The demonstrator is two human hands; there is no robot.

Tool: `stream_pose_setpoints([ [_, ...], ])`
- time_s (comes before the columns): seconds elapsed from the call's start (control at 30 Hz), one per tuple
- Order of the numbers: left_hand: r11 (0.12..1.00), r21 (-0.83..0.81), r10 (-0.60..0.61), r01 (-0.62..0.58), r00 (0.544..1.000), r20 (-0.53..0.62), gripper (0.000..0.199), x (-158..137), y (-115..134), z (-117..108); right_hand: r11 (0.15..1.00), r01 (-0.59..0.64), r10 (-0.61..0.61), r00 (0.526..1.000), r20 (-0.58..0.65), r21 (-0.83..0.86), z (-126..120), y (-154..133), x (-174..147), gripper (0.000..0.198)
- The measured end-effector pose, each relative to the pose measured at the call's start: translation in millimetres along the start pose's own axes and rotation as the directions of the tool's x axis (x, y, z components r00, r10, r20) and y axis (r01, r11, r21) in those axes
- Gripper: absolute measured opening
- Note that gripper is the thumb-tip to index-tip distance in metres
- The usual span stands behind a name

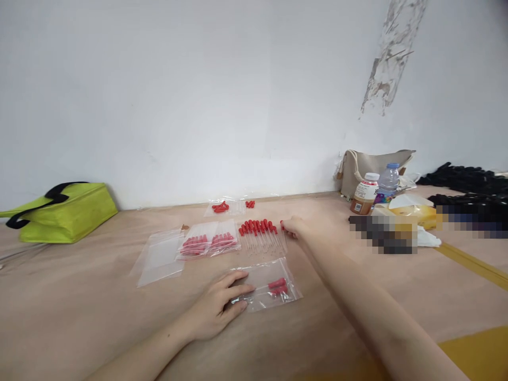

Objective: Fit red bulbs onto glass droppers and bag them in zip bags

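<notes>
My left hand (pixel 222 300) lies over the left end of a clear plastic zip bag (pixel 254 272), its fingers spread and touching the film. Inside that bag are glass droppers with red rubber bulbs (pixel 277 286). My right hand (pixel 294 227) reaches forward, fingers closed at the red bulb of a dropper (pixel 282 225), whose thin glass tube points toward me. Just left of it, a row of several droppers (pixel 257 228) lies side by side, bulbs away from me. Filled bags of droppers (pixel 206 242) lie farther left, beside flat clear bags (pixel 161 259).
Small bags of loose red pieces (pixel 220 207) lie near the wall. A lime-green bag (pixel 71 214) stands far left. On the right are a brown drink bottle (pixel 364 194), a water bottle (pixel 388 182), a beige bag (pixel 357 164) and black bundles (pixel 468 180).
</notes>
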State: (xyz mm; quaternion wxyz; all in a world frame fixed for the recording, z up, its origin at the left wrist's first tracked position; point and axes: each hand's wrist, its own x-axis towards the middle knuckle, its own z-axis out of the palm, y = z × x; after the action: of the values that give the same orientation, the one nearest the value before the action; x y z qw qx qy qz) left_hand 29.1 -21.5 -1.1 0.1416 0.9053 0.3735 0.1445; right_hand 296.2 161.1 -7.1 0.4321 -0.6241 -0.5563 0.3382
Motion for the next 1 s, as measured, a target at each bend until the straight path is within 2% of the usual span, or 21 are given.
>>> stream_pose_setpoints([
  [0.1, 1.0, -0.004, 0.001, -0.001, 1.0, 0.0, 0.034, 0, -1, 0, 0.983, -0.074, 0.071, 0.997, 0.027, 0.169, -21, -3, -17, 0.017],
  [0.2, 1.0, -0.006, 0.009, -0.009, 1.0, 0.001, 0.034, 1, -2, 0, 0.942, -0.051, 0.058, 0.998, -0.012, 0.331, -43, -1, -48, 0.013],
  [0.3, 1.0, 0.0, 0.008, -0.008, 1.0, 0.01, 0.034, 2, -1, -1, 0.903, -0.007, 0.045, 0.996, -0.08, 0.43, -54, 9, -85, 0.025],
  [0.43, 1.0, -0.003, 0.001, -0.001, 1.0, 0.013, 0.034, 2, 0, -2, 0.848, 0.035, 0.049, 0.988, -0.144, 0.529, -51, 22, -118, 0.032],
  [0.57, 1.0, -0.023, 0.002, -0.003, 1.0, -0.005, 0.034, 1, 2, -1, 0.844, 0.065, 0.03, 0.985, -0.167, 0.532, -41, 25, -126, 0.035],
  [0.67, 1.0, -0.017, -0.002, 0.003, 1.0, 0.001, 0.033, 1, 2, -1, 0.819, 0.05, 0.027, 0.992, -0.125, 0.572, -34, 24, -127, 0.035],
  [0.77, 1.0, -0.001, -0.007, 0.007, 1.0, 0.008, 0.033, 0, 2, -1, 0.779, -0.015, 0.041, 0.999, -0.026, 0.627, -29, 23, -131, 0.034],
  [0.87, 1.0, -0.006, -0.011, 0.011, 1.0, -0.011, 0.037, 0, 3, 0, 0.791, -0.043, 0.008, 0.998, 0.059, 0.611, -26, 23, -138, 0.034],
  [1.0, 0.999, -0.03, -0.016, 0.015, 0.999, -0.039, 0.043, 0, 4, 0, 0.807, -0.019, -0.032, 0.997, 0.075, 0.59, -29, 24, -143, 0.038],
])
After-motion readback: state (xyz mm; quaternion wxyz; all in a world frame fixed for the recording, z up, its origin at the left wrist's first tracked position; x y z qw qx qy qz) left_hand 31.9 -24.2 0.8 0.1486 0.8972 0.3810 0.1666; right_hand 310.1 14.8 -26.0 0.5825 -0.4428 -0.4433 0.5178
